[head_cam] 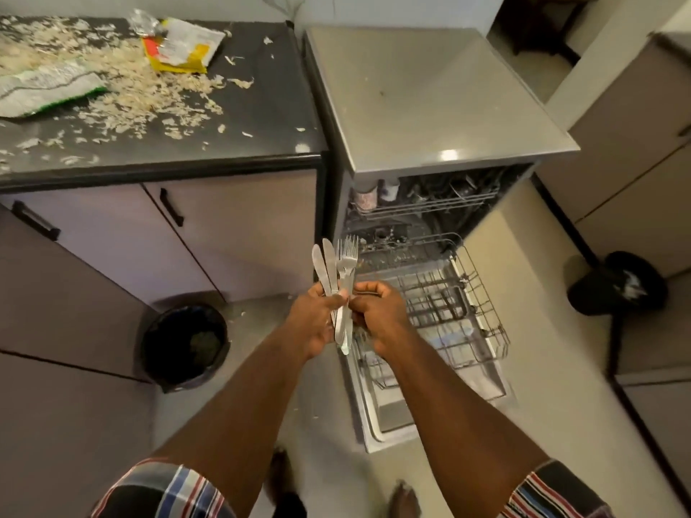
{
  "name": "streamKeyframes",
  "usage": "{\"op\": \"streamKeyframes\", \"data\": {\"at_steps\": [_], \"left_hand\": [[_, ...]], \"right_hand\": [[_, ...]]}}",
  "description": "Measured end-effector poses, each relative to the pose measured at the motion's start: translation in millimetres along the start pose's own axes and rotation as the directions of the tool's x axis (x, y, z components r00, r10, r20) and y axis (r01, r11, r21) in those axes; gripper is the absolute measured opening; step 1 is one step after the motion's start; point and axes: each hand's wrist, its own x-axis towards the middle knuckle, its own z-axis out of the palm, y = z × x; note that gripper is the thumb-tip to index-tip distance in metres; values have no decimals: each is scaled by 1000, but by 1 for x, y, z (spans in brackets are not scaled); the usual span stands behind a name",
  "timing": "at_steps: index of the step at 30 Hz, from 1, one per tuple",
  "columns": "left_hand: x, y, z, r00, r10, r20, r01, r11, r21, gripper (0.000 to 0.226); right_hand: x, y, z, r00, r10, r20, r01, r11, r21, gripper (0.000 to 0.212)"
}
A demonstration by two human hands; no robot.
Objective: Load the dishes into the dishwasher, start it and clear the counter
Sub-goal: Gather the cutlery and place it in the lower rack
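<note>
My left hand grips a bunch of steel cutlery, two knives and some forks, tips pointing up. My right hand is closed beside it, pinching the handles of the same bunch. Both hands hover over the left front of the pulled-out lower rack of the open dishwasher. The rack looks bare of dishes. Its upper rack is partly out, with cups at its left end. The dishwasher door lies flat open below.
The dark counter at left is strewn with pale flakes, a yellow packet and a green-and-white bag. A black bin stands on the floor by the cabinets. Another black bin sits at right.
</note>
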Motion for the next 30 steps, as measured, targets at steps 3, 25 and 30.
{"op": "streamKeyframes", "data": {"at_steps": [3, 25, 30], "left_hand": [[-2, -29, 44, 999, 14, 46, -18, 996, 90, 24], [113, -260, 181, 979, -197, -57, 200, 862, 466, 22], [154, -280, 174, 970, -181, -159, 228, 906, 356, 16]], "right_hand": [[1, 19, -51, 999, -1, 37, 2, 1000, -12, 18], [151, 155, -324, 994, -52, 99, 104, 750, -653, 30], [193, 179, -341, 996, 15, 84, 42, 769, -638, 7]]}}
